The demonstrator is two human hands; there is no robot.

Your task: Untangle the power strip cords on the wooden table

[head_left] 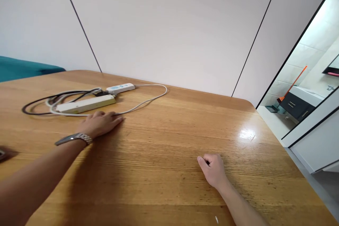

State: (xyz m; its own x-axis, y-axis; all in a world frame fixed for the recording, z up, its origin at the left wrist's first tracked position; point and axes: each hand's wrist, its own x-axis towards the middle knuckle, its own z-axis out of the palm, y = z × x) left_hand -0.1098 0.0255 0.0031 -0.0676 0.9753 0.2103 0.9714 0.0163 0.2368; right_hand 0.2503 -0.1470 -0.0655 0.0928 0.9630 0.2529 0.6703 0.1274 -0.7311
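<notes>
My left hand (99, 124), with a metal-banded watch (75, 137) on its wrist, lies low over the table just in front of a long white power strip (86, 104). Its thumb is stretched out to the right, and its fingers reach the white cable (148, 100), apparently touching it without a visible grip. Behind that strip is a smaller white power strip (120, 88) with blue-marked sockets. A black cable (29, 107) loops out to the left. On the table's right half rests my right hand (213, 169), curled into a loose fist with nothing visible inside.
The wooden table (169, 141) meets a white panelled wall (169, 24) at the back. A dark small object (2, 154) is cut off at the left edge, near teal upholstery (26, 69). At right, a doorway shows an orange broom (293, 83) and a sink cabinet (296, 106).
</notes>
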